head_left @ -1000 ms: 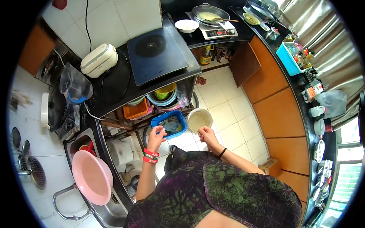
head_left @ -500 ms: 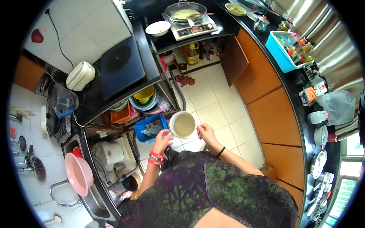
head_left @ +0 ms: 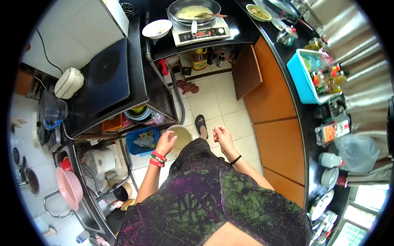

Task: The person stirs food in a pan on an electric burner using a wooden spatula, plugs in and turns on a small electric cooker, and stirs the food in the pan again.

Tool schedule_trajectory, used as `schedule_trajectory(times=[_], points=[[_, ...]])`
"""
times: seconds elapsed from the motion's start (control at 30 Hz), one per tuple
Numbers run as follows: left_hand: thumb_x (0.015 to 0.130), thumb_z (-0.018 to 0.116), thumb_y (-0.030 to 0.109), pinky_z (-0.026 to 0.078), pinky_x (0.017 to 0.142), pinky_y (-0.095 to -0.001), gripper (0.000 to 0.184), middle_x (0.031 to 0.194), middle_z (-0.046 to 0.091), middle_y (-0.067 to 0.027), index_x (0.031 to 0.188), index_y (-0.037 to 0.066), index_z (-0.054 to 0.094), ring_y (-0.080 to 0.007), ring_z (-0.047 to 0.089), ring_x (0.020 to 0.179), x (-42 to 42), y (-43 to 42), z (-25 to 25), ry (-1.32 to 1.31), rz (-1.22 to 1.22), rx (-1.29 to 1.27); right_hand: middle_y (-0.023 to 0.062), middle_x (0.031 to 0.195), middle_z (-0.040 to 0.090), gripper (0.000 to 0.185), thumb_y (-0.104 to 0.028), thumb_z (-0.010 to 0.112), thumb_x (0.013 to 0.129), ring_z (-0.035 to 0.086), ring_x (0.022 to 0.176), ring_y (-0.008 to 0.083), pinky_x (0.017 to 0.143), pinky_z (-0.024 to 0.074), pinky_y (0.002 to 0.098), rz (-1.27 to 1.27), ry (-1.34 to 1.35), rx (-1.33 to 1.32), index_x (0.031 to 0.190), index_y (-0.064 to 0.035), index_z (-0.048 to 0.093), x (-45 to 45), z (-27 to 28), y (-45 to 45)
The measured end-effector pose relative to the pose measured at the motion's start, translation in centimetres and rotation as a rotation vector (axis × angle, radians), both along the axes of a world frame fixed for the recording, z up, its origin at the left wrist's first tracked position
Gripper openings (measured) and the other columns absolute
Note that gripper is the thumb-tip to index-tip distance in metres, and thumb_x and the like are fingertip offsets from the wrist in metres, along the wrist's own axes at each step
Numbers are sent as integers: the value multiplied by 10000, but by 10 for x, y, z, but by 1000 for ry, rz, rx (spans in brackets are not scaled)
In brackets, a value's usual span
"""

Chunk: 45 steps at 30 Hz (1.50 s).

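Observation:
My left hand (head_left: 166, 143) is held over the left side of a pale bucket (head_left: 186, 133) with cloudy liquid in it. Its fingers are loosely bent and apart, with nothing in them. I cannot tell if it touches the bucket. To the right, my right hand (head_left: 223, 138) hovers over the floor with fingers curled in and nothing visible in them. A blue bin (head_left: 130, 144) with plastic waste inside is left of the bucket. One dark shoe (head_left: 201, 125) shows on the tiles between my hands, and my patterned dress hides part of the bucket.
Ahead, a pan (head_left: 175, 8) with food and a spatula sits on an induction cooker (head_left: 184, 37), beside a white bowl (head_left: 157, 28). One cabinet door (head_left: 247, 73) stands ajar. A reddish cloth (head_left: 188, 87) lies on the floor. At right is a blue basket (head_left: 301, 78) of bottles.
The view has moved forward toward the cooker. The bucket now appears further left and partly behind my dress, and my right hand is apart from it. A shoe has come into view.

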State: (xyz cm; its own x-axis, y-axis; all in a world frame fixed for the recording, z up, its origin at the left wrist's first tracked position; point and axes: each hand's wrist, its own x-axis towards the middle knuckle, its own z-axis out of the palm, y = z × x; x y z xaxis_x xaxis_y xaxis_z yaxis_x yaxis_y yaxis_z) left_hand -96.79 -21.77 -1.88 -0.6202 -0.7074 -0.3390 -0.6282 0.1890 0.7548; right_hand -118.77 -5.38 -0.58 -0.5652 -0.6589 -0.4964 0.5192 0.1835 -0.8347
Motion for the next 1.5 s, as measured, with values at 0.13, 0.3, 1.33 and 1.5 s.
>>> schedule_trajectory(times=[0.13, 0.3, 1.33, 1.5], points=[[832, 638, 224, 504, 755, -348, 328, 956, 644, -153, 1078, 14, 583, -257, 635, 855, -54, -41, -32, -68, 39, 14, -6, 647, 536, 158, -160, 497, 949, 465, 482, 54, 442, 382, 187, 49, 58, 75, 846, -48, 542, -75, -9, -55], [808, 650, 254, 488, 799, -373, 357, 949, 642, -176, 1046, -4, 585, -299, 615, 912, -113, -93, -49, -69, 63, 3, -1, 655, 544, 138, -162, 522, 939, 475, 500, 52, 455, 389, 184, 119, 155, -13, 856, -54, 549, -171, 12, -142], [965, 453, 364, 522, 707, -282, 376, 985, 628, -73, 1158, 56, 548, -151, 631, 870, -325, -232, 12, 216, 805, 649, 151, 795, 650, 202, -213, 575, 850, 627, 794, 323, 715, 497, 422, 1069, 1719, 208, 1002, -92, 627, -540, 191, -466], [964, 425, 402, 526, 801, -353, 496, 1111, 596, -137, 1240, -8, 473, -216, 615, 960, -389, -307, 78, 632, 573, 830, 151, 864, 663, 234, -196, 556, 846, 633, 847, 317, 759, 503, 413, 1323, 1655, 238, 1026, -96, 665, -526, 205, -482]])
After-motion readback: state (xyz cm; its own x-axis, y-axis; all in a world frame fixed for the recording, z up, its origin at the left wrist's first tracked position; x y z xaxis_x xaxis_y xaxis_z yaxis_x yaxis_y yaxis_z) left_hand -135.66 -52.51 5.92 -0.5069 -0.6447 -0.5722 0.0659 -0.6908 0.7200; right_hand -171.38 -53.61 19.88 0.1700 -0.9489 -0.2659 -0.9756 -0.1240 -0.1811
